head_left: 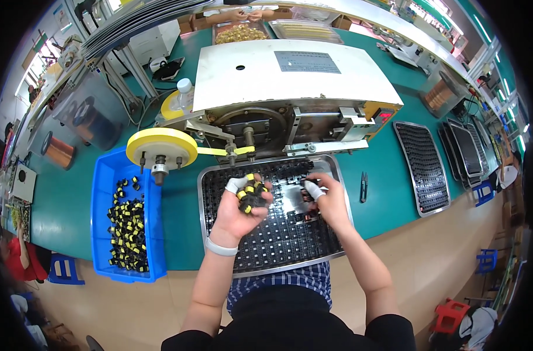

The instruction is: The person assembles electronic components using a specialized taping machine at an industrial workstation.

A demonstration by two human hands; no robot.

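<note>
Cupped palm up over the metal tray, my left hand holds several small black coils with yellow tape bands. White covers wrap a thumb or finger on both hands. My right hand is bent over the tray's right half, its fingers closed on small dark coils that they partly hide. Beside those fingertips, coils with bare copper windings show in the tray. Rows of black coil bobbins fill much of the tray, and a shiny bare patch lies between my hands.
Behind the tray stands a white taping machine with a yellow tape roll. A blue bin of yellow-banded coils is at left. On the right lie black snips and another tray of black parts. A person's hands work across the table.
</note>
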